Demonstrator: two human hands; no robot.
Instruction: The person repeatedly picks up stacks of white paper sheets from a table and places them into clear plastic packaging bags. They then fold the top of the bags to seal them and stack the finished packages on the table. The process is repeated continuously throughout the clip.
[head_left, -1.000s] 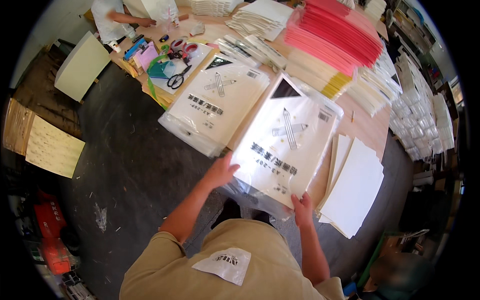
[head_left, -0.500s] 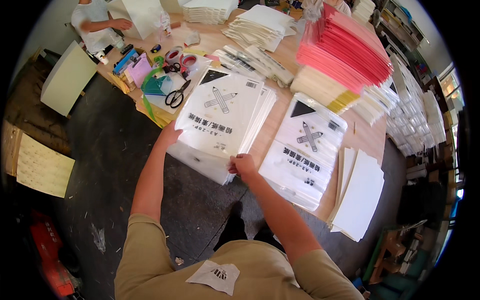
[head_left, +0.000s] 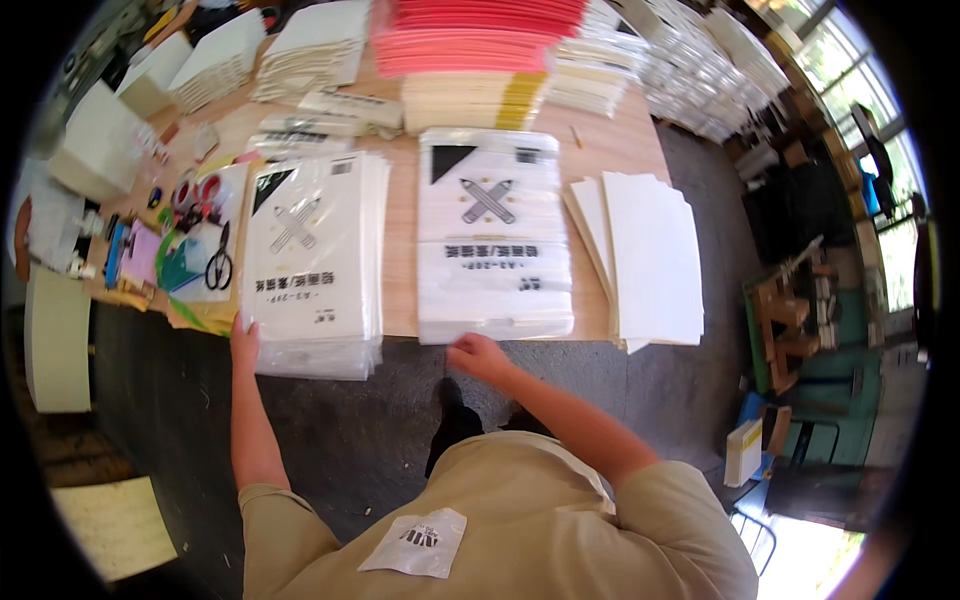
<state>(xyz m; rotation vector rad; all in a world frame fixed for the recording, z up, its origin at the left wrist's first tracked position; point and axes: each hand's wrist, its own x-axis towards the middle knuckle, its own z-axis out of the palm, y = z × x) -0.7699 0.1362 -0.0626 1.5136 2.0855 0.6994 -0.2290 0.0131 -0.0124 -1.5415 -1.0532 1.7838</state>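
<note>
Two glossy white packet stacks lie on the wooden table (head_left: 620, 150): left stack (head_left: 315, 260), right stack (head_left: 495, 235). The left hand (head_left: 244, 343), earlier on top, now lies flat-fingered at its 7 o'clock corner; the right hand (head_left: 478, 356), fingers curled, touches the right stack's 6 o'clock edge. Matte white sheets (head_left: 650, 255) sit at 3 o'clock.

Left hand (head_left: 244, 343) partly tucked behind the near corner of the left stack of clear plastic-wrapped white paper pads (head_left: 315, 268), fingertips out of sight. Right hand (head_left: 478, 356) at the near edge of the right clear-wrapped white pad stack (head_left: 494, 232), finger grip too blurred to tell. Stack of red paper sheets (head_left: 470, 35) cut off by the top edge. Small colourful items around the black-handled scissors (head_left: 218, 264) too small to identify. Wooden desk (head_left: 400, 250) mostly covered.
</note>
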